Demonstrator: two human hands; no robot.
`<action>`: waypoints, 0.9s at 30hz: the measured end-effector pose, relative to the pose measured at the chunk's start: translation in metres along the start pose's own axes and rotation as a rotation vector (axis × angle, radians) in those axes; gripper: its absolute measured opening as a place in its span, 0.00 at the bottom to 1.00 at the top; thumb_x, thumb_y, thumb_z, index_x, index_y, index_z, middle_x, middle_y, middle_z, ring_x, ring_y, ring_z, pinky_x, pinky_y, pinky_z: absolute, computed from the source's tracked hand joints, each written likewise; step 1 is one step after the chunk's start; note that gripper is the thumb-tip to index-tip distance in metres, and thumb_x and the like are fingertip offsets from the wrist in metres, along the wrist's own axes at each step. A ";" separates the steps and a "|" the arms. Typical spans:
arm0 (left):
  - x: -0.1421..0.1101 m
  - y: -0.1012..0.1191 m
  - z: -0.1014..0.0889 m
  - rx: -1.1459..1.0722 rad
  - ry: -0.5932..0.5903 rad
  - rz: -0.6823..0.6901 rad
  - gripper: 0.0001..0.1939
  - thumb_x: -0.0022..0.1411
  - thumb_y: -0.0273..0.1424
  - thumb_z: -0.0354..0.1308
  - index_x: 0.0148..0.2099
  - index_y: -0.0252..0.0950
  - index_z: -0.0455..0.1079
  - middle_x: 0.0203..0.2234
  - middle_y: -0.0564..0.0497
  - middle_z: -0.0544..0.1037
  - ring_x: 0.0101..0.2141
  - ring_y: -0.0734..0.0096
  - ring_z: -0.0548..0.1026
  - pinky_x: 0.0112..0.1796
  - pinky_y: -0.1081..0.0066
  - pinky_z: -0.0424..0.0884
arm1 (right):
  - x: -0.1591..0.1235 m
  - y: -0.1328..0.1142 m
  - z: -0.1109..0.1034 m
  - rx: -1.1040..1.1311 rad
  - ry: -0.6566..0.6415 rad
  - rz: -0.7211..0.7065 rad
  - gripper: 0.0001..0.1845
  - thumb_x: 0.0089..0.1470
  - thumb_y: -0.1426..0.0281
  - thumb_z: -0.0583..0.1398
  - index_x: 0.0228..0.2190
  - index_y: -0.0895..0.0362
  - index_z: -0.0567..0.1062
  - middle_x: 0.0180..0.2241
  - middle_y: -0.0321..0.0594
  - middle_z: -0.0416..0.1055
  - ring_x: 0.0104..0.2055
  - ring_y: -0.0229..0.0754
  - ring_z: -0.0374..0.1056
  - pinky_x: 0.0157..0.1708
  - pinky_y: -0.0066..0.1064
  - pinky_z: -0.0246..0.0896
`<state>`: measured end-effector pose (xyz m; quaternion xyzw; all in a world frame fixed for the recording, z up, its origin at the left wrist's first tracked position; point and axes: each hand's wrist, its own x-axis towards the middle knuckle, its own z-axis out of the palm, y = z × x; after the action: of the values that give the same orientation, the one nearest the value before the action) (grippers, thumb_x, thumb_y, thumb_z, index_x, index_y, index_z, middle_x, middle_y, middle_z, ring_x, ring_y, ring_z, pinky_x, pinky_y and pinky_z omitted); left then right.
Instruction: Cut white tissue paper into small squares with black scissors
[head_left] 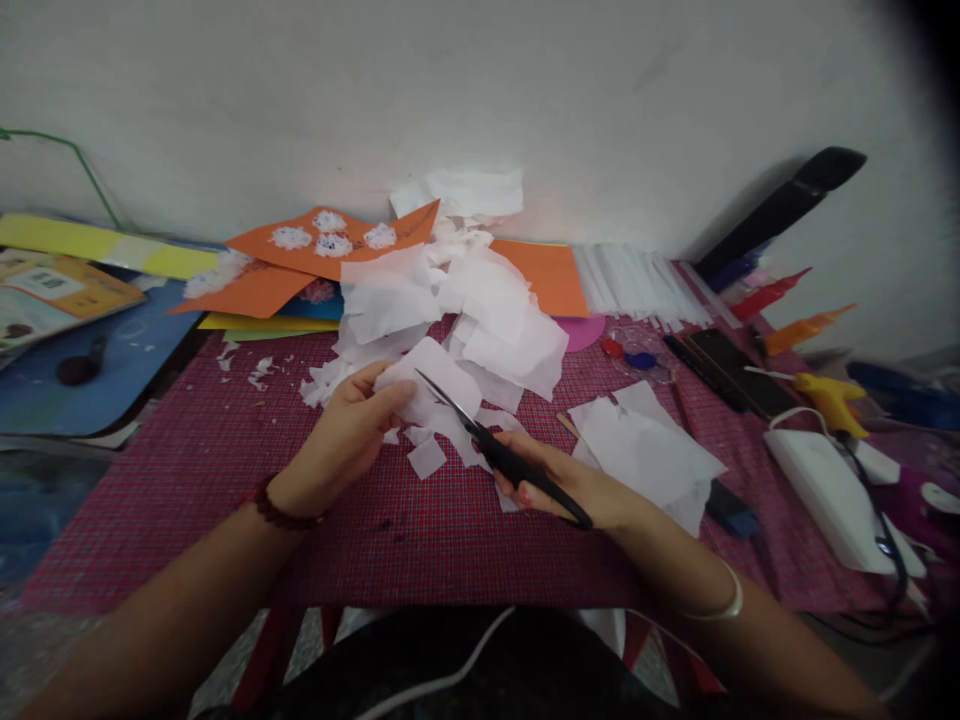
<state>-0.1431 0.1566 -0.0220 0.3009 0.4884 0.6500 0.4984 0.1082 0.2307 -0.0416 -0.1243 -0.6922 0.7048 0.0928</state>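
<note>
Between thumb and fingers, my left hand (352, 420) pinches a piece of white paper (446, 372) with rounded corners. My right hand (551, 475) is wrapped round the black handles of a pair of scissors (517, 462). The scissor blades reach up and left across the front of the held paper; whether they are cutting into it I cannot tell. Small white paper scraps (427, 458) lie on the cloth just below both hands. Behind the held piece rises a loose heap of white paper sheets (491, 300).
Orange sheets (277, 247) bearing white fluffy rounds lie at the back left. More cut paper (645, 445) rests right of my right hand. Further right are a yellow glue gun (829, 395), a white power bank-like box (817, 490) and dark cables. A checked red cloth (187, 480) covers the table.
</note>
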 end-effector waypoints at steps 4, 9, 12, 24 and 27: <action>-0.005 -0.003 0.006 0.080 -0.056 -0.008 0.09 0.52 0.32 0.70 0.29 0.34 0.74 0.20 0.56 0.71 0.20 0.81 0.65 0.23 0.79 0.64 | 0.000 0.004 -0.002 0.028 -0.038 -0.028 0.34 0.60 0.47 0.64 0.55 0.58 0.67 0.34 0.35 0.62 0.31 0.35 0.58 0.29 0.30 0.55; -0.009 -0.009 0.010 0.088 -0.077 -0.065 0.09 0.53 0.33 0.72 0.30 0.34 0.76 0.20 0.55 0.72 0.21 0.81 0.65 0.24 0.79 0.64 | 0.000 0.004 -0.001 0.019 0.010 -0.031 0.32 0.60 0.48 0.63 0.54 0.58 0.68 0.33 0.35 0.63 0.31 0.35 0.59 0.29 0.30 0.56; -0.010 -0.012 0.010 0.051 -0.095 -0.136 0.11 0.52 0.34 0.73 0.32 0.34 0.76 0.22 0.54 0.74 0.22 0.79 0.68 0.25 0.77 0.66 | 0.000 0.004 0.001 0.039 0.028 -0.013 0.31 0.60 0.48 0.64 0.52 0.58 0.69 0.32 0.34 0.64 0.30 0.34 0.60 0.28 0.29 0.56; -0.001 0.001 -0.001 0.085 -0.030 -0.032 0.09 0.49 0.32 0.72 0.28 0.35 0.74 0.20 0.55 0.73 0.19 0.79 0.67 0.20 0.77 0.65 | -0.003 0.006 -0.007 0.109 -0.112 -0.095 0.36 0.63 0.47 0.60 0.59 0.61 0.65 0.36 0.38 0.67 0.32 0.35 0.63 0.32 0.29 0.60; 0.007 0.013 -0.011 0.073 0.053 0.042 0.08 0.49 0.29 0.70 0.27 0.36 0.73 0.19 0.57 0.72 0.19 0.81 0.65 0.19 0.79 0.62 | -0.006 0.008 -0.016 0.205 -0.113 -0.130 0.38 0.63 0.44 0.58 0.59 0.60 0.66 0.35 0.38 0.67 0.29 0.35 0.61 0.28 0.28 0.57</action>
<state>-0.1594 0.1589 -0.0142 0.3118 0.5183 0.6497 0.4604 0.1187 0.2440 -0.0500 -0.0292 -0.6274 0.7702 0.1113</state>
